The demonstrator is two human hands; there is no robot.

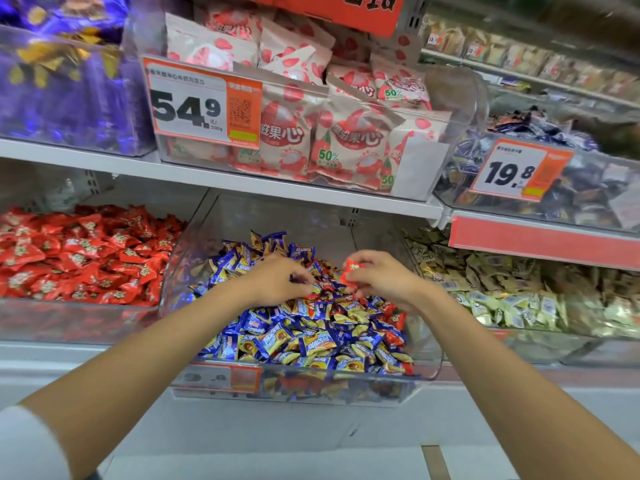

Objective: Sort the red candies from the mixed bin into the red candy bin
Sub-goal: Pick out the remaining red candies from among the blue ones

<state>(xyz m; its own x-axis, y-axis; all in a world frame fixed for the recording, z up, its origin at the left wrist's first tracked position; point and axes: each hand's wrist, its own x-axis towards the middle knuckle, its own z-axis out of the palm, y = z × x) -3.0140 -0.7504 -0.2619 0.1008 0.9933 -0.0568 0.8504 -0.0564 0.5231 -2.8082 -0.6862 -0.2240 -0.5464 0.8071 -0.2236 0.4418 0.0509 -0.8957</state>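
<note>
While right hand [384, 282] pinches red candy [350, 271] over mixed bin [207, 230], left hand [277, 282] curled, hold unclear, red candy bin [69, 322] beside

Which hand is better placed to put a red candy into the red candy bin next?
Probably the right hand: it pinches a red candy. The left hand, nearer the red candy bin, shows none.

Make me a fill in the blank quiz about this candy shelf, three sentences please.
1. The right hand pinches a ___ candy.
2. The red candy bin stands to the ___ of the mixed bin.
3. The tag by the pink packets reads ___.
Missing words: red; left; 54.9
</note>
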